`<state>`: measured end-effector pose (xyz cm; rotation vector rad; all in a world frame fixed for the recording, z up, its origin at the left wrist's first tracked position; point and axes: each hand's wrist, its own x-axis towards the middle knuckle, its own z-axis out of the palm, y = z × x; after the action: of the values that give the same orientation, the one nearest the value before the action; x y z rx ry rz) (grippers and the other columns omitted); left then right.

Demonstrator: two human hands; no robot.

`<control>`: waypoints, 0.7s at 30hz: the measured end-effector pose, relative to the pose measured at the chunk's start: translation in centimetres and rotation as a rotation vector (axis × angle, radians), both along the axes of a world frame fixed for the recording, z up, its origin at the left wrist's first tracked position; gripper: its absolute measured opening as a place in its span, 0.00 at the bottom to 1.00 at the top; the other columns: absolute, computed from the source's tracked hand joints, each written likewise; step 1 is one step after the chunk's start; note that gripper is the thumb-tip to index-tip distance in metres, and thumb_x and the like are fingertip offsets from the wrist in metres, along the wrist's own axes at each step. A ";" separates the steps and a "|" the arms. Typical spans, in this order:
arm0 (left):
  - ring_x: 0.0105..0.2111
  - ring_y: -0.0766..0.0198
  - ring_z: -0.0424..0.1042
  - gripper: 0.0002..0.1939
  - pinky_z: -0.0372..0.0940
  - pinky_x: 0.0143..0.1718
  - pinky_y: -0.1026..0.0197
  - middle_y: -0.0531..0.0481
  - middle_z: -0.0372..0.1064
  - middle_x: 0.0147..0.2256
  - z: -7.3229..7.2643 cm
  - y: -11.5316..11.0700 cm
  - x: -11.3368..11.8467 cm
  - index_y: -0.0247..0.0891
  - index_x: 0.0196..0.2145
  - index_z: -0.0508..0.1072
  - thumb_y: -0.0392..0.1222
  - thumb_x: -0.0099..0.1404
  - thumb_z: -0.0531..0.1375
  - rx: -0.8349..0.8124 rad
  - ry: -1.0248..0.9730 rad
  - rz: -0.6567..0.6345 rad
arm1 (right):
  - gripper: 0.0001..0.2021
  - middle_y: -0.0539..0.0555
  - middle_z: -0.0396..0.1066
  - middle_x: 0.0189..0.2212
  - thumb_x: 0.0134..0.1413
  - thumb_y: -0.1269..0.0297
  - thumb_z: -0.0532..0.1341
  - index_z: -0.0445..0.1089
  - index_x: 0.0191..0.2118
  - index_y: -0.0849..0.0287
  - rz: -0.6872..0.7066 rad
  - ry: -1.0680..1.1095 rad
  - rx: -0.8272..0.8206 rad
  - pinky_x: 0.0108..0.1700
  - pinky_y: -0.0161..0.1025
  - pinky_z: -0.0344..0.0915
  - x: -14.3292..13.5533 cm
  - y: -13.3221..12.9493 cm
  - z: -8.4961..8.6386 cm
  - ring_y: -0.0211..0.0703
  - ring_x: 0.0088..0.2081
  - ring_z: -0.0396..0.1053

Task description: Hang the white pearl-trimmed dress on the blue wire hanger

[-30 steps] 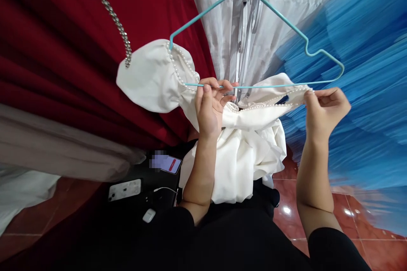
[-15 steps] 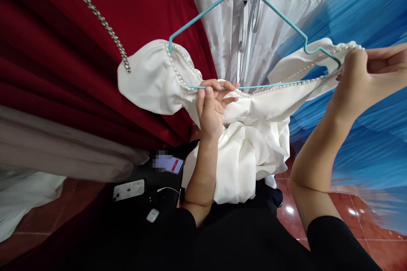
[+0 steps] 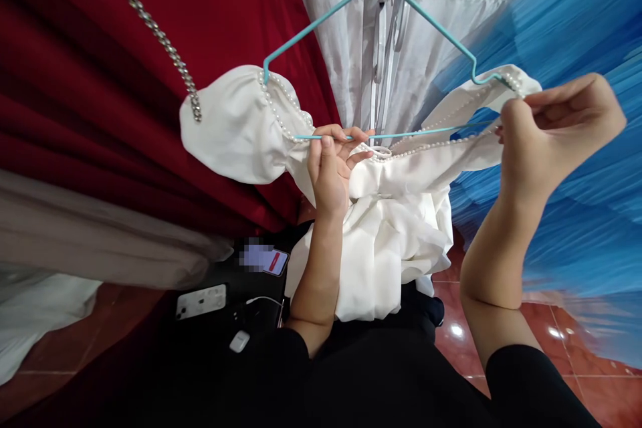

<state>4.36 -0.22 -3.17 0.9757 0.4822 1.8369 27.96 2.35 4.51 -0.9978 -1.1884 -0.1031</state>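
At the centre of the scene, a thin, angular teal hanger [image 3: 426, 17] carries a white garment [image 3: 374, 241] of smooth, gathered fabric. Round pearl beads [image 3: 277, 117] edge the garment's openings. The fingers of the left hand [image 3: 330, 174] are curled, pinching the hanger's straight lower bar. The fingers of the right hand [image 3: 554, 127] are closed on the beaded edge at the hanger's right end. On the left, a glittering metallic chain [image 3: 155, 30] meets the garment's rounded lobe. On the near left, a black bench [image 3: 235, 284] bears a white phone [image 3: 200, 302] with an apple-shaped logo and a second phone [image 3: 273, 261], its lit screen showing a red button with lettering too small to read.
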 end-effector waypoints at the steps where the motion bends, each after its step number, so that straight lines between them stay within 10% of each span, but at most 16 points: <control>1: 0.47 0.59 0.83 0.13 0.77 0.40 0.66 0.49 0.77 0.38 0.0 0.0 0.0 0.42 0.40 0.68 0.53 0.77 0.59 0.006 -0.002 -0.002 | 0.14 0.41 0.63 0.21 0.40 0.84 0.60 0.60 0.25 0.55 0.035 0.002 0.006 0.25 0.33 0.51 -0.6 0.3 0.1 0.27 0.22 0.58; 7: 0.49 0.58 0.82 0.13 0.77 0.40 0.65 0.49 0.77 0.39 -0.1 0.0 -0.1 0.42 0.40 0.68 0.53 0.77 0.59 0.012 0.034 0.018 | 0.11 0.46 0.65 0.26 0.56 0.72 0.65 0.61 0.32 0.53 0.222 0.020 -0.016 0.25 0.35 0.59 -4.3 2.7 -1.2 0.30 0.24 0.62; 12: 0.49 0.58 0.82 0.13 0.77 0.41 0.64 0.49 0.77 0.39 0.0 -0.1 -0.6 0.42 0.40 0.67 0.54 0.77 0.58 -0.019 0.052 -0.003 | 0.07 0.49 0.65 0.33 0.67 0.56 0.64 0.66 0.39 0.50 0.167 0.022 0.055 0.29 0.41 0.63 -6.4 -0.6 -2.9 0.35 0.27 0.64; 16: 0.51 0.56 0.82 0.14 0.76 0.42 0.62 0.49 0.77 0.39 0.0 0.2 -0.4 0.43 0.40 0.67 0.55 0.76 0.59 -0.027 0.052 0.001 | 0.09 0.55 0.75 0.46 0.70 0.54 0.59 0.70 0.51 0.46 0.279 -0.431 -0.176 0.49 0.50 0.73 -8.0 -2.0 -3.5 0.47 0.46 0.74; 21: 0.51 0.54 0.82 0.18 0.77 0.48 0.58 0.44 0.81 0.45 0.0 -0.1 -0.7 0.41 0.43 0.71 0.60 0.75 0.58 -0.093 0.085 0.041 | 0.14 0.49 0.81 0.45 0.71 0.60 0.57 0.73 0.56 0.51 0.288 -0.684 -0.209 0.55 0.50 0.64 -9.1 -0.9 -5.4 0.44 0.43 0.73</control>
<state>3.62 -0.28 -3.12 0.9904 0.6383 1.7981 18.87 1.50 -0.93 -0.9900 -1.9908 -0.0950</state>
